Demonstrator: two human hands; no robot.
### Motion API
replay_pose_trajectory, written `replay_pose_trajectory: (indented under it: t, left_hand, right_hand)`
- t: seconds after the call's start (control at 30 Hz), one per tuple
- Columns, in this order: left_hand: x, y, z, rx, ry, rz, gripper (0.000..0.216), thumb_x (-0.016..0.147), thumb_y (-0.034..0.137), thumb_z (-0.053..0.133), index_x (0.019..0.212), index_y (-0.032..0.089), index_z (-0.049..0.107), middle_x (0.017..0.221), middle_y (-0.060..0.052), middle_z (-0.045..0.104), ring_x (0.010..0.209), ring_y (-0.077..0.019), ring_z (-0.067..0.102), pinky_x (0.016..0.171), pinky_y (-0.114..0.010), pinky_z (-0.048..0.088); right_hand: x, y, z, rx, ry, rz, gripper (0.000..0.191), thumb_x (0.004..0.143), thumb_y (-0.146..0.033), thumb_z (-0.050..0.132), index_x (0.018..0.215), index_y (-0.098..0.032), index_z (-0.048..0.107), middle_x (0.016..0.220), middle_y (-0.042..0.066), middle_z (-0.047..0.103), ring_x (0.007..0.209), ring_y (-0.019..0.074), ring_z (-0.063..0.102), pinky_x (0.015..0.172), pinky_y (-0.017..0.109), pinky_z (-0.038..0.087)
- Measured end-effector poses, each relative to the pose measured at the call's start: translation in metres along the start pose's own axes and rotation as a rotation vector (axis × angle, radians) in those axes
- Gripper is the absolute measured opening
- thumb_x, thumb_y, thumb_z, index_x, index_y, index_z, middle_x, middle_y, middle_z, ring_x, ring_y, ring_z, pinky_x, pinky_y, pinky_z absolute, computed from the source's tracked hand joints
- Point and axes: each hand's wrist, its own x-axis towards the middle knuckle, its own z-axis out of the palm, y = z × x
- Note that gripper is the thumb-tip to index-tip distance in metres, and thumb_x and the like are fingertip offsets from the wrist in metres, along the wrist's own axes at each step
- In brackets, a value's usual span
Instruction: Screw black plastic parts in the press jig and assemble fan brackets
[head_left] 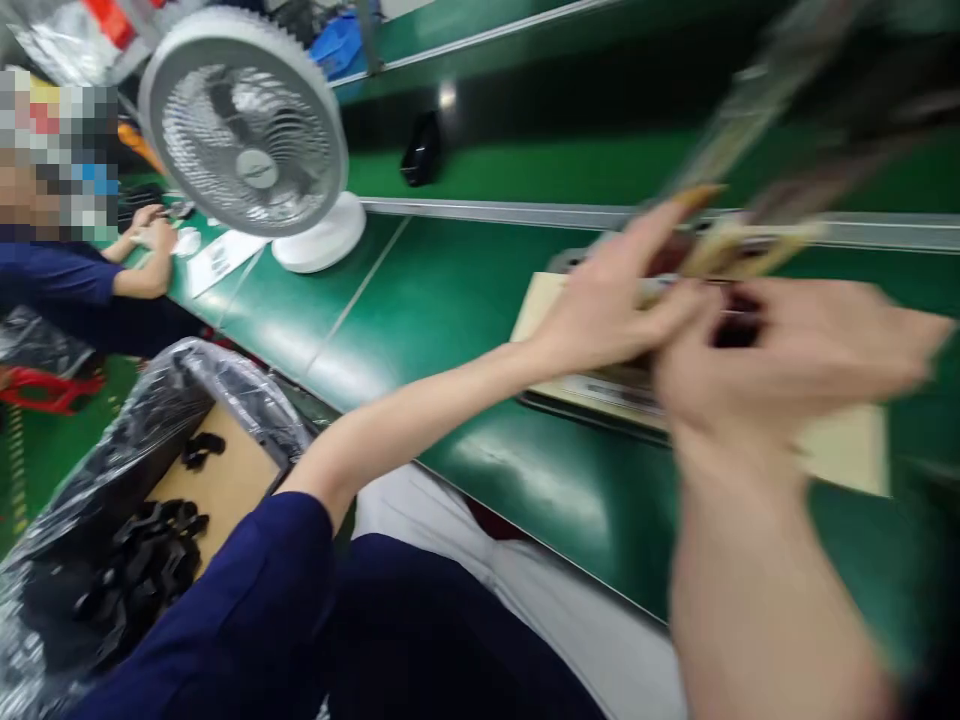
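At the right of the green bench (450, 310), both hands meet over a cream sheet (844, 450), whose long axis slants from upper left to lower right of the view. Two blurred strips (750, 125) rise beyond the hands, their long axes slanting toward the upper right, their far ends pointing away from the person. The left hand (600, 295) has thumb and fingers parted near the strips' lower ends; blur hides whether it has hold of them. The right hand (795, 350) is curled close beside it, a dark gap showing under its fingers; what it grips, one cannot tell. A fan (244, 125) stands farther left, and below it a lined bin (214, 375) holds black parts (157, 545). A co-worker's hands (154, 232) are well apart, at far left.
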Motion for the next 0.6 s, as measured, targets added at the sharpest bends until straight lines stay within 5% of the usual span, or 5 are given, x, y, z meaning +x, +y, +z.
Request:
replay_pose_trajectory:
  t: [0.07, 0.23, 0.6]
  left_hand:
    - [-0.004, -0.01, 0.003, -0.194, 0.087, 0.154, 0.05, 0.084, 0.016, 0.056, 0.133, 0.015, 0.048, 0.122, -0.011, 0.064, 0.113, -0.0238, 0.061, 0.09, -0.032, 0.054]
    - [-0.001, -0.039, 0.024, -0.348, 0.175, 0.274, 0.064, 0.088, 0.025, 0.056, 0.143, 0.029, 0.023, 0.107, -0.007, 0.064, 0.101, -0.023, 0.064, 0.088, -0.041, 0.054]
    - [0.0, -0.043, 0.013, -0.288, 0.132, 0.369, 0.068, 0.088, 0.048, 0.054, 0.144, 0.034, 0.017, 0.103, -0.007, 0.061, 0.107, -0.0263, 0.059, 0.083, -0.04, 0.052]
  right_hand:
    - [0.0, 0.0, -0.025, 0.025, 0.005, -0.037, 0.02, 0.081, -0.036, 0.054, 0.074, -0.018, 0.06, 0.074, 0.011, 0.062, 0.074, 0.0272, 0.057, 0.068, 0.042, 0.037]
    - [0.006, -0.013, -0.04, 0.196, -0.043, -0.013, 0.02, 0.09, -0.029, 0.045, 0.08, -0.021, 0.06, 0.082, 0.008, 0.066, 0.081, 0.0253, 0.06, 0.077, 0.043, 0.041]
    - [0.01, -0.015, -0.049, 0.354, -0.227, 0.129, 0.017, 0.092, -0.027, 0.046, 0.081, -0.023, 0.059, 0.088, 0.007, 0.066, 0.092, 0.0248, 0.061, 0.088, 0.044, 0.043]
